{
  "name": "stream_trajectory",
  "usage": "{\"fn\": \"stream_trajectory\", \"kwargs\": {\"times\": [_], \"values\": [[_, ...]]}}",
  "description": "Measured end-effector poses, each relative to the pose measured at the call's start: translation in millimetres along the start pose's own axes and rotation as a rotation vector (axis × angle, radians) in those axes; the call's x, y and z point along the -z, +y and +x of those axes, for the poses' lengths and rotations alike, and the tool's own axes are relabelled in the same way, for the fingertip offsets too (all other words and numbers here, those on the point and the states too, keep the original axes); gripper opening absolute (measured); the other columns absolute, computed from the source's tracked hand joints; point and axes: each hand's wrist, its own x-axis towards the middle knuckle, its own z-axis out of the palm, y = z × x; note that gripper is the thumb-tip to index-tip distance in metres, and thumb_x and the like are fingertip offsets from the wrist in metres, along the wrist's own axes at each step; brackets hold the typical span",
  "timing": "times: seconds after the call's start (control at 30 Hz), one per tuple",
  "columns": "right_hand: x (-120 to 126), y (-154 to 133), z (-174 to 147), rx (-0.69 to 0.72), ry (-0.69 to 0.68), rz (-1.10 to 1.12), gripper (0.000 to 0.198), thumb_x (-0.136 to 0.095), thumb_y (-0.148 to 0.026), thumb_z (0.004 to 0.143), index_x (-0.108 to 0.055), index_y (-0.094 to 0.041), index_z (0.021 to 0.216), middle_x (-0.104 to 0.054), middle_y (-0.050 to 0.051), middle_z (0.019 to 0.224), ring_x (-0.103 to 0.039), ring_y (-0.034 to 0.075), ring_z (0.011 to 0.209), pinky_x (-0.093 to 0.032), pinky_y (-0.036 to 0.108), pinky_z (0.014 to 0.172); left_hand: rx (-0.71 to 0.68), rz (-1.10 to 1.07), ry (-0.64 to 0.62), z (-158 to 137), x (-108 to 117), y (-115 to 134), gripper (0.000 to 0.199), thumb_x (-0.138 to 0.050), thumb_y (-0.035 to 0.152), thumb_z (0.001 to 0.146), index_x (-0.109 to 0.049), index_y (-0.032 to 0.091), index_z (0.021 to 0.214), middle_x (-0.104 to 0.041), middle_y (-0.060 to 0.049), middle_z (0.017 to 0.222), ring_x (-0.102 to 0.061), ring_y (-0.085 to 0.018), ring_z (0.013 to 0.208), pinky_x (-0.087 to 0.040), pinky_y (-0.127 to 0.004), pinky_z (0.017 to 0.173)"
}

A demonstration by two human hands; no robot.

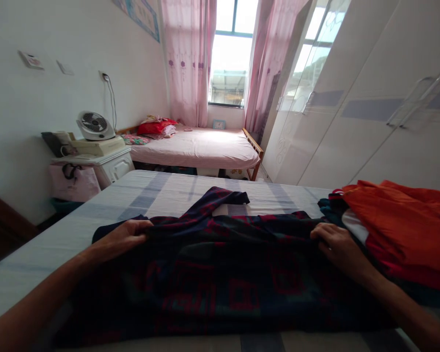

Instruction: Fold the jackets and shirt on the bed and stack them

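A dark navy shirt (227,274) with a red and green square pattern is spread across the near bed, one sleeve (212,200) bent out past its far side. My left hand (132,232) pinches the shirt's edge at the left. On the right, my right hand (332,239) has its fingers closed on the cloth, close to a pile of clothes. Between the two hands the fabric lies in loose folds. The shirt's near part is in shadow, so its details are hard to make out.
Orange and red clothes (407,220) are heaped at the right on the striped bed sheet (176,188). A white cabinet (115,164) with a small fan (94,126) stands at left. Beyond is a second bed (205,146); wardrobe doors (366,98) line the right.
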Motion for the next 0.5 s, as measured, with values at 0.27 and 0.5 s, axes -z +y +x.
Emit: {"fn": "stream_trajectory", "kwargs": {"times": [0.27, 0.5], "values": [[1.5, -6.2, -6.8, -0.010, -0.056, 0.004, 0.020, -0.043, -0.018, 0.077, -0.062, -0.023, 0.084, -0.066, 0.006, 0.092, -0.061, 0.023, 0.091, -0.045, 0.037, 0.082, -0.046, 0.076, -0.057, -2.5, -8.2, 4.6, 0.037, -0.050, 0.034, 0.068, -0.069, 0.018, 0.096, -0.069, -0.001, 0.077, -0.063, -0.021, 0.070, -0.050, -0.027, 0.062], [5.7, -3.0, 2.9, -0.059, -0.278, 0.106, 0.032, -0.042, -0.013, 0.072, -0.064, -0.025, 0.091, -0.066, 0.003, 0.100, -0.062, 0.021, 0.089, -0.046, 0.034, 0.082, -0.185, 0.164, 0.029, -2.3, -19.2, 2.5, 0.035, -0.049, 0.039, 0.074, -0.069, 0.018, 0.094, -0.069, -0.004, 0.092, -0.063, -0.022, 0.084, -0.048, -0.027, 0.079]]}}
